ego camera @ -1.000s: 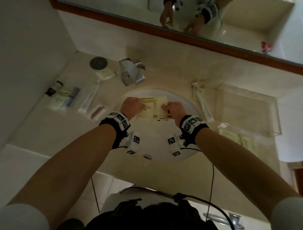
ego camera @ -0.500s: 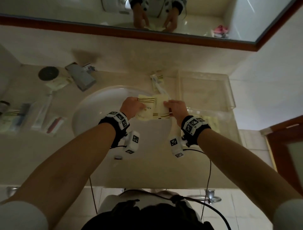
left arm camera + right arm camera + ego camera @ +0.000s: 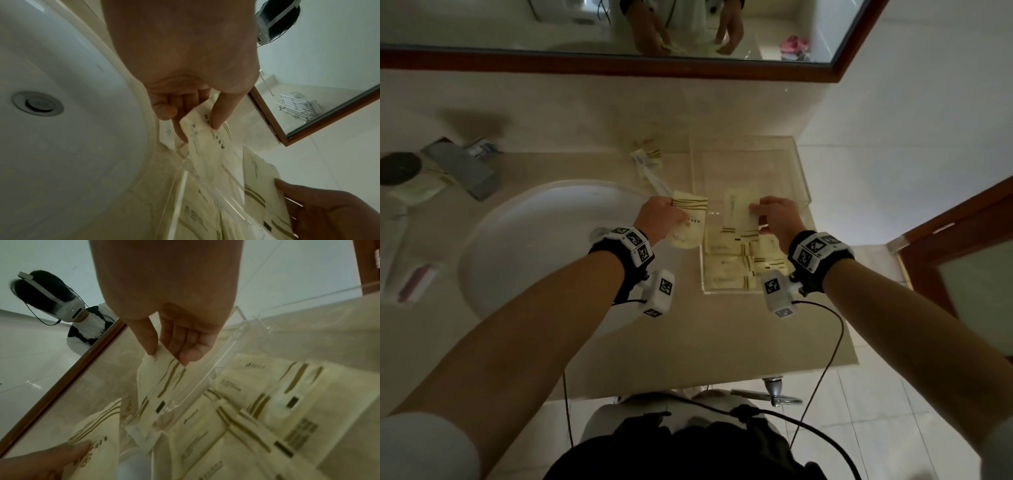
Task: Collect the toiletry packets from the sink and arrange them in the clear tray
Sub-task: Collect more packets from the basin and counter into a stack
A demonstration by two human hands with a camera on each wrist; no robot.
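Hands apart: left hand (image 3: 661, 219) pinches one packet (image 3: 688, 222) beside the clear tray (image 3: 802, 178); right hand (image 3: 777, 216) pinches another packet (image 3: 739, 214) above it, long axis away from the person. Print illegible.

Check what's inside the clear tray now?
Several cream packets lie flat in the clear tray, overlapping. The right hand holds another packet above them; anything underneath is hidden.
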